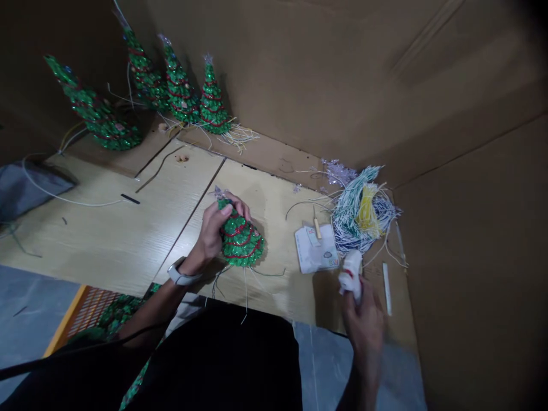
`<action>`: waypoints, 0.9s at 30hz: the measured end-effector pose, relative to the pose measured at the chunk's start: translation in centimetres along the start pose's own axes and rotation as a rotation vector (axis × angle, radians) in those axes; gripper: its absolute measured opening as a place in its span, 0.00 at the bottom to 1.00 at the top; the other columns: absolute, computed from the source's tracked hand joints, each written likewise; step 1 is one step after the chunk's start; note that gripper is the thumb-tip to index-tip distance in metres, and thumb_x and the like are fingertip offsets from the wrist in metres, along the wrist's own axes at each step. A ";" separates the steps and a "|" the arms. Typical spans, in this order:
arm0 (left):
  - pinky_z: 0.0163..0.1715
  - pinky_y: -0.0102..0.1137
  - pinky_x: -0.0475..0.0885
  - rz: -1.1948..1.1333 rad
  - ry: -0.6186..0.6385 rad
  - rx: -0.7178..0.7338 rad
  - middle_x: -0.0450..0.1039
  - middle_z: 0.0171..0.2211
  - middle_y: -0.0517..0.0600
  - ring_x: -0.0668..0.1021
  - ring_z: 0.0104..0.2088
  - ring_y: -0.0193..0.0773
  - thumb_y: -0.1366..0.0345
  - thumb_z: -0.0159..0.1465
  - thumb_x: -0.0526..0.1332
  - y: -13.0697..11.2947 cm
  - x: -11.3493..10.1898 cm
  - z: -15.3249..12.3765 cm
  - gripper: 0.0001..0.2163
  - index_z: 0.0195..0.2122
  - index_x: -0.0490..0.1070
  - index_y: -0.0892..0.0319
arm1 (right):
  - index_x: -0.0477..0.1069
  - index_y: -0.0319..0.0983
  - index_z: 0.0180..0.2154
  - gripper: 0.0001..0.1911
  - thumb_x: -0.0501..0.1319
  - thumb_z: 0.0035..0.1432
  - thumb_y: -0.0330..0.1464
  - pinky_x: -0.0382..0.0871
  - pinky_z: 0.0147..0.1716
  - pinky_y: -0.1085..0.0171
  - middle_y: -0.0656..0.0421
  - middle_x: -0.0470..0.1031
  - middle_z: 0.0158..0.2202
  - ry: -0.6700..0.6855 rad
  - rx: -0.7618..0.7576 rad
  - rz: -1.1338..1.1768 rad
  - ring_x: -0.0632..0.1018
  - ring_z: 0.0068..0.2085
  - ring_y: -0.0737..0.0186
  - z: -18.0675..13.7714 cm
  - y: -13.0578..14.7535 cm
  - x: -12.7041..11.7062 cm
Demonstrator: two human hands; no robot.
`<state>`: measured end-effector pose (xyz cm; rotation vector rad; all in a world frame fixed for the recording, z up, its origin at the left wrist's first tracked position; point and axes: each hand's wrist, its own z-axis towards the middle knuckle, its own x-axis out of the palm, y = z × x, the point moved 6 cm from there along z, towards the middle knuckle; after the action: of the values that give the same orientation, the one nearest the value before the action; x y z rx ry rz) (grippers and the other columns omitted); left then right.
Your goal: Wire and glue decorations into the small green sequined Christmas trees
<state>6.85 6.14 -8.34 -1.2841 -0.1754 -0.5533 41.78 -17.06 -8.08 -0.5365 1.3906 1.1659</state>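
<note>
My left hand (214,228) is wrapped round the upper part of a small green tinsel Christmas tree (242,242). Red garland winds about the tree and a clear star tops it; it leans, with thin wires trailing from its base over the table's front edge. On the right, my right hand (363,314) grips a white glue gun (351,271) with a red mark, slightly blurred. Just beyond the gun lie a white packet (314,251) and a small tool with a wooden handle (317,227).
Several finished-looking tinsel trees (214,105) stand along the cardboard wall (291,74) at the back left. Bundles of green, yellow and white wires (366,208) lie at right, beside clear stars (338,171). A white stick (387,288) is near the right wall. An orange crate (92,308) sits below.
</note>
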 end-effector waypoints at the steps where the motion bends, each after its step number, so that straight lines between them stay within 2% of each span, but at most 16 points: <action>1: 0.39 0.39 0.81 -0.005 -0.009 -0.002 0.77 0.33 0.53 0.82 0.35 0.44 0.49 0.71 0.62 0.0 -0.1 0.1 0.16 0.37 0.76 0.57 | 0.75 0.38 0.61 0.29 0.56 0.74 0.51 0.74 0.39 0.52 0.44 0.82 0.49 0.021 0.013 -0.026 0.83 0.46 0.39 -0.3 -0.5 0.7; 4: 0.39 0.39 0.81 -0.058 -0.028 -0.020 0.77 0.32 0.52 0.82 0.34 0.44 0.48 0.70 0.64 -0.1 -0.3 0.4 0.16 0.36 0.75 0.57 | 0.73 0.39 0.63 0.29 0.55 0.73 0.50 0.74 0.47 0.48 0.44 0.79 0.53 0.053 0.072 -0.057 0.80 0.52 0.38 -1.0 -0.9 2.2; 8: 0.38 0.38 0.82 -0.116 -0.055 -0.026 0.77 0.31 0.52 0.83 0.34 0.44 0.48 0.68 0.65 -0.6 -0.4 0.7 0.16 0.35 0.74 0.56 | 0.72 0.41 0.63 0.27 0.54 0.72 0.47 0.73 0.49 0.49 0.46 0.76 0.52 0.087 0.127 -0.085 0.78 0.53 0.39 -1.6 -1.2 3.2; 12: 0.36 0.35 0.81 -0.164 -0.154 -0.020 0.75 0.28 0.51 0.82 0.31 0.42 0.49 0.66 0.65 -0.8 -1.0 1.1 0.15 0.33 0.74 0.56 | 0.72 0.40 0.64 0.27 0.54 0.73 0.47 0.74 0.50 0.45 0.44 0.74 0.53 0.116 0.082 -0.106 0.77 0.52 0.39 -2.1 -1.7 2.8; 14: 0.34 0.35 0.81 -0.181 -0.219 -0.029 0.75 0.27 0.50 0.82 0.31 0.42 0.49 0.66 0.64 -0.7 -1.5 1.3 0.15 0.31 0.74 0.55 | 0.74 0.39 0.64 0.29 0.55 0.73 0.50 0.73 0.53 0.39 0.41 0.73 0.56 0.065 0.032 -0.147 0.76 0.55 0.35 -2.2 -0.9 1.7; 16: 0.32 0.34 0.81 -0.201 -0.271 -0.052 0.75 0.26 0.51 0.82 0.31 0.43 0.49 0.65 0.63 -0.5 -2.0 1.4 0.14 0.30 0.74 0.54 | 0.74 0.38 0.63 0.30 0.57 0.74 0.51 0.69 0.59 0.34 0.39 0.73 0.59 -0.035 -0.040 -0.125 0.73 0.60 0.32 -2.1 1.3 0.1; 18: 0.31 0.34 0.81 -0.235 -0.313 -0.084 0.75 0.27 0.51 0.82 0.32 0.44 0.49 0.65 0.63 -0.4 -2.4 1.4 0.14 0.30 0.74 0.54 | 0.73 0.40 0.65 0.26 0.59 0.75 0.48 0.67 0.63 0.35 0.43 0.74 0.60 -0.100 -0.112 0.046 0.74 0.62 0.37 -1.8 4.7 -1.2; 19: 0.30 0.34 0.81 -0.255 -0.334 -0.097 0.76 0.27 0.52 0.83 0.32 0.44 0.49 0.64 0.63 -0.5 -2.6 1.5 0.14 0.30 0.73 0.54 | 0.72 0.42 0.65 0.23 0.58 0.77 0.45 0.68 0.64 0.39 0.45 0.75 0.60 -0.079 -0.164 0.178 0.74 0.63 0.41 -1.5 6.9 -1.4; 21: 0.31 0.33 0.81 -0.300 -0.365 -0.119 0.75 0.27 0.51 0.83 0.33 0.44 0.50 0.64 0.63 -0.9 -2.8 1.5 0.14 0.30 0.72 0.54 | 0.74 0.44 0.62 0.17 0.58 0.77 0.39 0.70 0.64 0.46 0.50 0.78 0.59 0.054 -0.269 0.408 0.76 0.62 0.47 -1.0 11.4 -0.8; 23: 0.32 0.33 0.82 -0.340 -0.385 -0.133 0.75 0.28 0.51 0.83 0.33 0.44 0.51 0.64 0.63 -1.6 -2.7 1.7 0.13 0.31 0.71 0.54 | 0.77 0.45 0.56 0.11 0.60 0.77 0.36 0.70 0.62 0.51 0.54 0.81 0.54 0.177 -0.334 0.537 0.78 0.57 0.52 -0.6 15.4 0.5; 27: 0.35 0.33 0.82 -0.389 -0.425 -0.145 0.74 0.28 0.50 0.83 0.33 0.42 0.52 0.65 0.61 -3.3 -2.3 1.9 0.13 0.31 0.69 0.54 | 0.80 0.45 0.50 0.07 0.63 0.75 0.33 0.73 0.56 0.55 0.57 0.84 0.47 0.254 -0.470 0.692 0.80 0.51 0.53 -0.4 20.9 2.9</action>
<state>3.64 8.04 -5.93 -1.5098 -0.7617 -0.6241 23.07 -8.29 -4.00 -0.5572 1.5778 2.0722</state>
